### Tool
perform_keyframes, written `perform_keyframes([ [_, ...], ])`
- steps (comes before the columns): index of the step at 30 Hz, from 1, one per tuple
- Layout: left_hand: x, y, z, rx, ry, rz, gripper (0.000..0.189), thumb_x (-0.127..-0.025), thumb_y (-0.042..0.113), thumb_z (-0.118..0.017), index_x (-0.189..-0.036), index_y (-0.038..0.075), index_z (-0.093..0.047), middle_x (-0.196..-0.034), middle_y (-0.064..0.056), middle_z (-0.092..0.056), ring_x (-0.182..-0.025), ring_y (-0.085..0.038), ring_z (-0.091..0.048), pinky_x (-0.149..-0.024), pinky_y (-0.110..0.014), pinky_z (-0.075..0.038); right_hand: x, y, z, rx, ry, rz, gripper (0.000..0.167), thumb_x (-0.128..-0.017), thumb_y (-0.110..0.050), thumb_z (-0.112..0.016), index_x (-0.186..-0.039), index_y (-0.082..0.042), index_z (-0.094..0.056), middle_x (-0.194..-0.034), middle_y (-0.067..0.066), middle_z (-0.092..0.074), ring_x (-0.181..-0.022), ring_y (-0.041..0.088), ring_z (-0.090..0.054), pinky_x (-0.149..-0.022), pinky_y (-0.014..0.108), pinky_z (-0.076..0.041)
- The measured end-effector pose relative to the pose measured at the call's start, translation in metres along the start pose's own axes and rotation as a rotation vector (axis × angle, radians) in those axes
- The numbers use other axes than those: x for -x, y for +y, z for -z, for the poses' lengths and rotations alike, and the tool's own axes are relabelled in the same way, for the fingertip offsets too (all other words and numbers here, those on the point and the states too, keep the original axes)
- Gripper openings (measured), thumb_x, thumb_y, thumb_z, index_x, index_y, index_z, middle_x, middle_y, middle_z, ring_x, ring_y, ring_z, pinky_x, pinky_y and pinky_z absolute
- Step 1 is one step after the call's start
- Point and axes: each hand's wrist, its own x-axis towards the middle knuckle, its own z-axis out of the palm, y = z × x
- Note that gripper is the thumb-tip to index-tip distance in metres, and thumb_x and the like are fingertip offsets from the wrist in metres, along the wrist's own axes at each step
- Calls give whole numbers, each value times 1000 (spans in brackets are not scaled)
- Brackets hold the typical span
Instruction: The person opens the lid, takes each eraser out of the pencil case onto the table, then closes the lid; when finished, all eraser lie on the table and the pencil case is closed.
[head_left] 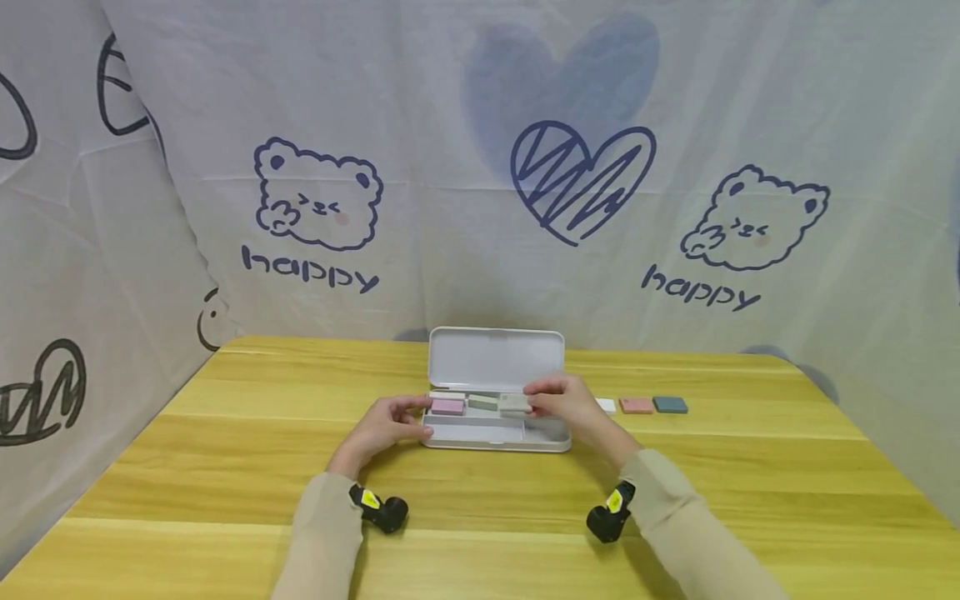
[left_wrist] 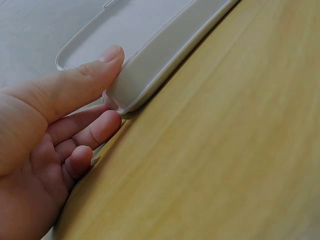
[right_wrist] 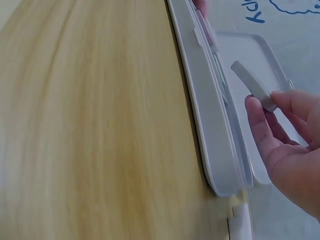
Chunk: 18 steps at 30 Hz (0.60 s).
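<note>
A white pencil case (head_left: 472,447) lies on the table with its lid raised. My left hand (head_left: 382,429) grips its left end, the thumb against the corner in the left wrist view. My right hand (head_left: 566,404) pinches a light grey eraser (right_wrist: 250,82) between thumb and fingers, above the right half of the case. In the head view, a pink-purple eraser (head_left: 447,407) sits in the case by the left fingertips. A grey-green eraser (head_left: 482,402) lies to its right, and a white piece (head_left: 447,395) shows behind the pink-purple one.
Right of the case, a white eraser (head_left: 606,406), partly behind the right hand, stands in a row with a salmon one (head_left: 636,406) and a teal one (head_left: 670,405). A printed cloth (head_left: 450,208) hangs behind the wooden table (head_left: 480,517).
</note>
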Motion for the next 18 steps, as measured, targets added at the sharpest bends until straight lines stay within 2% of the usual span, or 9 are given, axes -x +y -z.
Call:
perform_keyframes([
  [10,0,0,0,2,-2,-8,49,-73,7,-72,-117,-6,-55,-82,-6,-55,-70,-14,-44,-56,-21,-37,13,-1,23,11,14,-29,25,-82,6,-56,-102,20,-54,-83,10,-63,-64,9,-60,-62,23,-50],
  [18,0,1,-1,-4,9,16,49,-73,7,-73,-117,-4,-55,-86,-8,-56,-72,-16,-45,-58,-23,-37,22,4,45,-53,8,-57,27,-82,8,-54,-104,23,-50,-81,8,-62,-64,12,-60,-65,27,-50],
])
